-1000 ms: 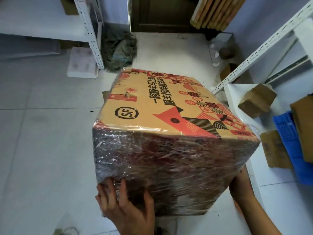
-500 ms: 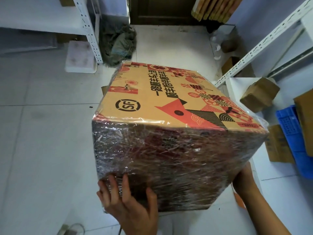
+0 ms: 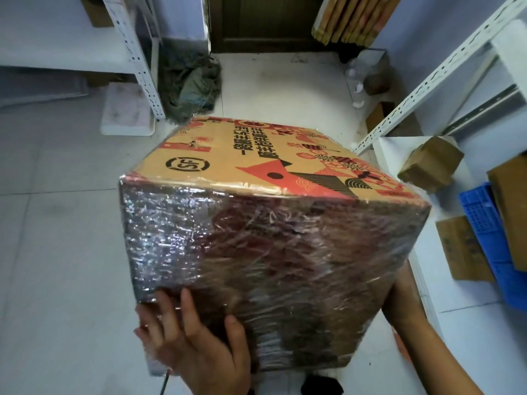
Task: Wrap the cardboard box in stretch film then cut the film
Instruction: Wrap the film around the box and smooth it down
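Mid-wrap, cardboard box (image 3: 256,172) tilted, stretch film (image 3: 285,252) on near face; left hand (image 3: 194,337) flat, fingers straight; right hand (image 3: 405,297) grip hidden; another turn probably needed before cutting.

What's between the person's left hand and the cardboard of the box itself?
Stretch film: in the head view, the left hand presses on crinkled clear film covering the cardboard box side.

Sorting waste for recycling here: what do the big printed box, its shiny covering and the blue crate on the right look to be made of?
The box looks like brown corrugated cardboard, matt, with red and black print. Its covering looks like thin clear plastic stretch film: glossy, wrinkled, the box showing through. The blue crate seems moulded rigid plastic, judging by its perforated grid wall.
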Action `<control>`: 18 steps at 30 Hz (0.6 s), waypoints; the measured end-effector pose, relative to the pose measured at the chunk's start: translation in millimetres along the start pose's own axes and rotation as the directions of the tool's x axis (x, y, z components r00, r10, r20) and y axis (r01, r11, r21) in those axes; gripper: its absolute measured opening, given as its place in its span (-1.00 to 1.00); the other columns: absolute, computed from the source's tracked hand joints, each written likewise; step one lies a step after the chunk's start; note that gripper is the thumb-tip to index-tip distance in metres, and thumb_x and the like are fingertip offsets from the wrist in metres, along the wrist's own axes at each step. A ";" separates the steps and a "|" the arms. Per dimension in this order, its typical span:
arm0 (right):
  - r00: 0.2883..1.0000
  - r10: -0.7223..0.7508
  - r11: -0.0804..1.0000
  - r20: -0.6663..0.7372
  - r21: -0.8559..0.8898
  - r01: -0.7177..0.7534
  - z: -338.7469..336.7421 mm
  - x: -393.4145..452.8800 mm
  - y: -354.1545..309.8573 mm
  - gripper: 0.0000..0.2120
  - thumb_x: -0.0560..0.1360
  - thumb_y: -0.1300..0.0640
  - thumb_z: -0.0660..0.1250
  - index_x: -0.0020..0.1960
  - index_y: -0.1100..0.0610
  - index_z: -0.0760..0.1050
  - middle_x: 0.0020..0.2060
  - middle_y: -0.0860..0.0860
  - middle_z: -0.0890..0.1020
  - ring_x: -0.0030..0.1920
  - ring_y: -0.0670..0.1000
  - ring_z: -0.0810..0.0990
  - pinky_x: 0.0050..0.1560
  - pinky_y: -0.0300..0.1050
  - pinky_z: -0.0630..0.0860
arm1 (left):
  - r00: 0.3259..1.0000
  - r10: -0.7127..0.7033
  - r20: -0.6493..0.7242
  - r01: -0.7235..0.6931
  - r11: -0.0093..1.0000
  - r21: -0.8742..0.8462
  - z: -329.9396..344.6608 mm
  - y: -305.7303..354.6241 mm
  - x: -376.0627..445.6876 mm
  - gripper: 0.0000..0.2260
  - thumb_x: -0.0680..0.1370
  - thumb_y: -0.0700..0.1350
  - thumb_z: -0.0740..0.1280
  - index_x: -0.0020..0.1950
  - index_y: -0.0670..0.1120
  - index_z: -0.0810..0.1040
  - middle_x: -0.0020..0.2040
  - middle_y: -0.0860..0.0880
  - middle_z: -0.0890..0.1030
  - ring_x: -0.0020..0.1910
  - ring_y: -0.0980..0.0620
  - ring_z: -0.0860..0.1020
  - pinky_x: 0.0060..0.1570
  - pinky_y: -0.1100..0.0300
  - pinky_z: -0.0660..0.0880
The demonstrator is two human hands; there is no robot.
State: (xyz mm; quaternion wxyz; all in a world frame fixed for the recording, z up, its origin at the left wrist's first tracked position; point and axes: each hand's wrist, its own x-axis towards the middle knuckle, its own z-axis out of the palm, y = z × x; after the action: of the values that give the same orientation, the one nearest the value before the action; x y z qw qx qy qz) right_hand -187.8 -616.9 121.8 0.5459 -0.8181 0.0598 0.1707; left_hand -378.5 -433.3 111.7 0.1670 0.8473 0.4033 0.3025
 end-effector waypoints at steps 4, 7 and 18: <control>0.997 -0.054 0.998 0.057 0.016 0.053 2.7 15.8 -20.0 -0.67 0.59 0.31 0.10 -0.24 0.01 0.46 -0.30 -0.10 0.61 -0.19 -0.08 0.57 -0.16 -0.11 0.51 | 1.000 0.002 0.012 -0.003 0.999 0.034 9.5 7.9 18.3 -0.44 0.50 0.03 0.12 0.44 -0.19 0.15 0.43 -0.27 0.19 0.43 -0.39 0.10 0.37 -0.36 0.00; 0.991 -0.074 0.997 0.116 0.036 0.070 5.8 27.7 -29.9 -0.81 0.60 0.17 0.15 -0.11 0.00 0.48 -0.20 -0.09 0.59 -0.10 -0.06 0.58 -0.18 -0.22 0.52 | 1.000 -0.002 0.019 0.000 0.994 0.108 15.5 13.2 36.1 -0.42 0.50 0.02 0.08 0.47 -0.20 0.12 0.47 -0.26 0.16 0.46 -0.35 0.06 0.39 -0.33 0.00; 0.919 -0.063 0.997 0.389 0.060 0.043 -1.0 73.6 -56.9 -0.79 0.59 0.16 0.13 0.22 0.09 0.34 0.00 -0.12 0.51 -0.06 -0.34 0.44 -0.17 -0.61 0.38 | 0.996 -0.076 -0.041 0.083 0.977 0.198 33.5 35.4 85.8 -0.39 0.47 0.00 0.05 0.51 -0.19 0.15 0.50 -0.24 0.18 0.49 -0.26 0.07 0.42 -0.27 -0.05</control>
State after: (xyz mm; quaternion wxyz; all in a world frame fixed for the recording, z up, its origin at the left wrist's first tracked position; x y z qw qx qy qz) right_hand -102.6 -588.7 146.5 0.5716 -0.7550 -0.0679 0.3140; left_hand -294.1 -389.2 137.3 0.0865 0.8378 0.4679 0.2677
